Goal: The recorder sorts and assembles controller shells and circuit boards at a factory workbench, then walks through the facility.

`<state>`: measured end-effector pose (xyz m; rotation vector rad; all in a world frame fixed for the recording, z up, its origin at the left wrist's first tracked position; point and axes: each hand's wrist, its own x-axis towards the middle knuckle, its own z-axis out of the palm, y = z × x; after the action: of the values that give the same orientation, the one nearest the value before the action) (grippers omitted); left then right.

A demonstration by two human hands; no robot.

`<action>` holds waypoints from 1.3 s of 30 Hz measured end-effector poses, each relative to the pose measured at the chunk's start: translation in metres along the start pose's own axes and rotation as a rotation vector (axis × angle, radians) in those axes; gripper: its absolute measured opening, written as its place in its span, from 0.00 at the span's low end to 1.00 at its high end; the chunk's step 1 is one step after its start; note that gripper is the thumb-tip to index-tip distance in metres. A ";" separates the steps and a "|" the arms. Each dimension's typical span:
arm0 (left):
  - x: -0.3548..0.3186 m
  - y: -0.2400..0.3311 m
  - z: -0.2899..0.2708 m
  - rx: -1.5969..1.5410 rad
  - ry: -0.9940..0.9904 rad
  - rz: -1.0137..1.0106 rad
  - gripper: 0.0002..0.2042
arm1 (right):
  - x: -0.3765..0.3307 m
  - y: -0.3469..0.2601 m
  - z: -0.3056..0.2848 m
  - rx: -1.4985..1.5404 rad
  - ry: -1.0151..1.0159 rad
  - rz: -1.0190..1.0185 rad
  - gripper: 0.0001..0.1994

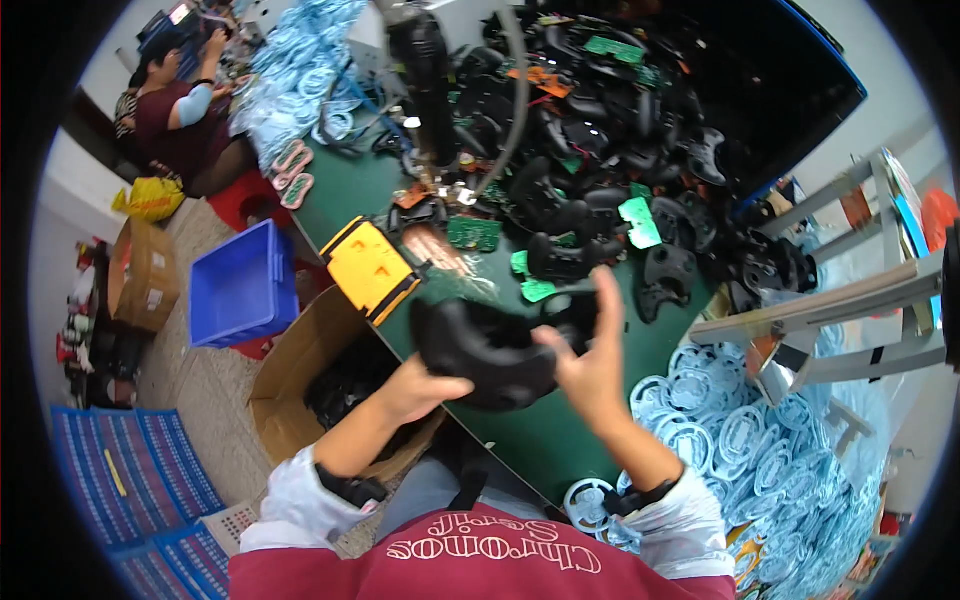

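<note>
My left hand [418,388] and my right hand [590,358] both grip a black game-controller shell [488,352] just above the near edge of the green table [545,440]. The left hand holds its lower left side from beneath. The right hand's fingers spread over its right end, index finger pointing up. The shell looks blurred from motion.
A heap of black controller shells [610,140] and green circuit boards [474,234] covers the far table. A yellow tool [372,268] lies at the left edge above a cardboard box [325,385]. Pale blue rings [750,440] pile at right. A blue bin [244,286] and a seated person [175,110] are at left.
</note>
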<state>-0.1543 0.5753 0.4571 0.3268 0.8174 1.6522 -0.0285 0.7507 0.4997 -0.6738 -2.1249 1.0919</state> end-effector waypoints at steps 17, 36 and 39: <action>-0.252 -0.071 -0.147 0.452 1.230 -0.428 0.31 | 0.091 0.204 -0.093 -0.719 0.426 0.635 0.49; -0.017 -0.034 -0.019 -0.200 -0.035 -0.392 0.41 | 0.010 0.034 -0.024 0.139 -0.576 0.511 0.27; -0.002 -0.039 -0.016 -0.197 0.174 -0.424 0.28 | 0.008 0.028 0.010 0.150 -0.788 0.290 0.29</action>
<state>-0.1344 0.5704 0.4202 -0.1256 0.7813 1.3566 -0.0372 0.7659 0.4745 -0.5375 -2.5876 1.8923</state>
